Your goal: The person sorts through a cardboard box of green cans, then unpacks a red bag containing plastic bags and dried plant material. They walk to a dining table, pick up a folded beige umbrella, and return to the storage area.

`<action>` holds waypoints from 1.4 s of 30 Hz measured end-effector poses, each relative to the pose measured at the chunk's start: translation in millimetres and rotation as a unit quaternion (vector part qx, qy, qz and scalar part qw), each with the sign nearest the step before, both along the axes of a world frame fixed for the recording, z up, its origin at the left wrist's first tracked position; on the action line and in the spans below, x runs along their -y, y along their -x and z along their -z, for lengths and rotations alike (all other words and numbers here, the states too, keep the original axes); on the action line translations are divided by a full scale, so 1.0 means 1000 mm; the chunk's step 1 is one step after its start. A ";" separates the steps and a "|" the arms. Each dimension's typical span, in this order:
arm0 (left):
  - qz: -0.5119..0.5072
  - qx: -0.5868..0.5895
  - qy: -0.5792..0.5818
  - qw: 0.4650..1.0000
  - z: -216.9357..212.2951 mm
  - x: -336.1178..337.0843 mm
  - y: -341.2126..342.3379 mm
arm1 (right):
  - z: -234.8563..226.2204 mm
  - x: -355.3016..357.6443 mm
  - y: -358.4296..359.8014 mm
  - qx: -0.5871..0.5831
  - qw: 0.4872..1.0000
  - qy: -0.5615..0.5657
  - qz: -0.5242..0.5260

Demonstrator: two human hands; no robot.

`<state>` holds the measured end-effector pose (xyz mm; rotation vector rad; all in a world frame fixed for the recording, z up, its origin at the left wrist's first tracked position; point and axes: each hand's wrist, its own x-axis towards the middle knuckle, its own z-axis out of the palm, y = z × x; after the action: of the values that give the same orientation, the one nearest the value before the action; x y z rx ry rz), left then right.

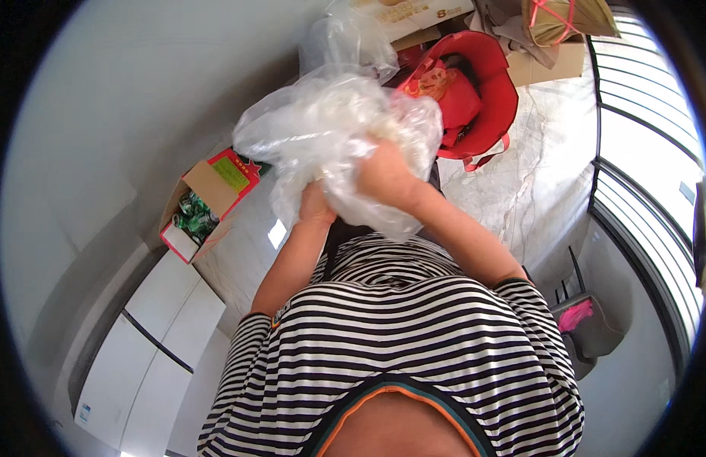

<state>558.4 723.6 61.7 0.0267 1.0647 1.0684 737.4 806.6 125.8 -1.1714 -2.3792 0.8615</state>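
Both hands grip one bundle: our right hand (387, 177) is closed over the crumpled clear plastic bag (330, 129), and our left hand (316, 204) clutches it from below, fingers buried in the folds. We hold it at chest height above the pale marble floor (536, 183), near a red bag (482, 91) and an open carton of cans (201, 209). Thin film like this could tear or slide loose if we squeeze unevenly.
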 end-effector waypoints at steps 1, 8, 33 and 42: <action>0.026 -0.066 0.006 0.997 -0.025 -0.016 -0.007 | -0.015 -0.005 0.009 0.071 0.994 0.050 -0.063; -0.127 -0.050 0.084 0.987 -0.011 -0.017 0.063 | -0.051 -0.026 -0.016 -0.242 0.938 0.244 -0.039; -0.082 -0.315 0.123 0.938 -0.029 -0.042 0.121 | 0.150 -0.073 -0.140 -0.033 0.746 0.106 0.657; 0.045 -0.373 0.023 0.926 -0.036 -0.056 0.063 | -0.044 -0.023 -0.028 -0.165 0.944 -0.207 0.199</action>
<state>495.1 780.0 97.3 0.4737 1.7534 0.9623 765.9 829.4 169.6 -1.1639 -1.8400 0.3608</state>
